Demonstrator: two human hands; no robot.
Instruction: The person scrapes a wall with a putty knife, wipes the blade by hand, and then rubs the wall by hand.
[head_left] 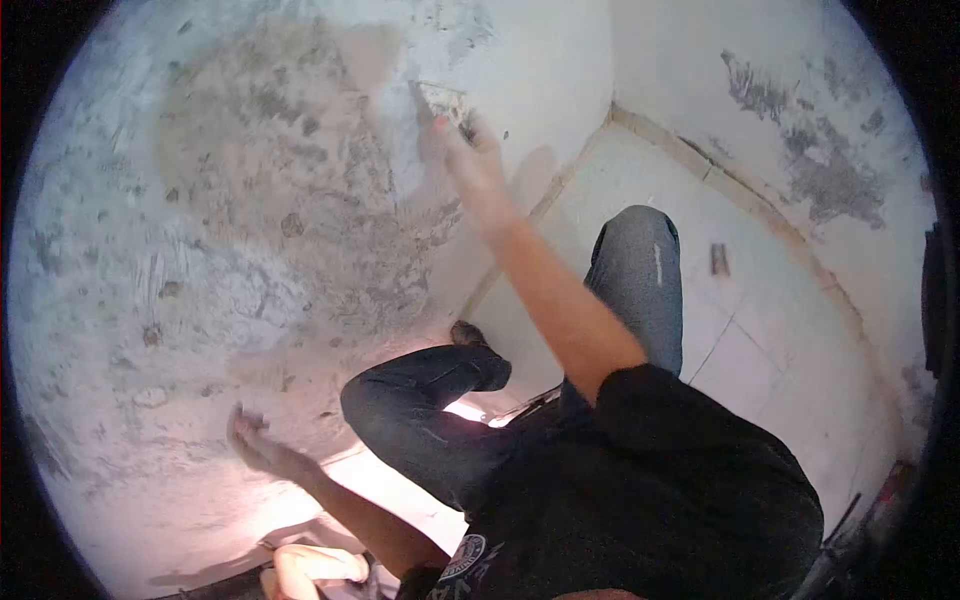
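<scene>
My right hand [475, 165], blurred by motion, is closed around a putty knife [437, 100]. Its flat blade is up against the patchy wall [230, 230], beside a smoother pale strip of the surface. Lower down, near the same wall, is my left hand [258, 442]. Its fingers are loosely bent and apart, with nothing seen in them. Grey stains, pits and rough scraped marks cover much of the wall around both hands.
My bent legs in jeans [640, 270] are on the tiled floor [740, 340]. A small brownish object [720, 260] lies on the tiles. The stained side wall [780, 110] meets the floor at a dirty edge. Another person's bare limb [310, 565] shows at the bottom left.
</scene>
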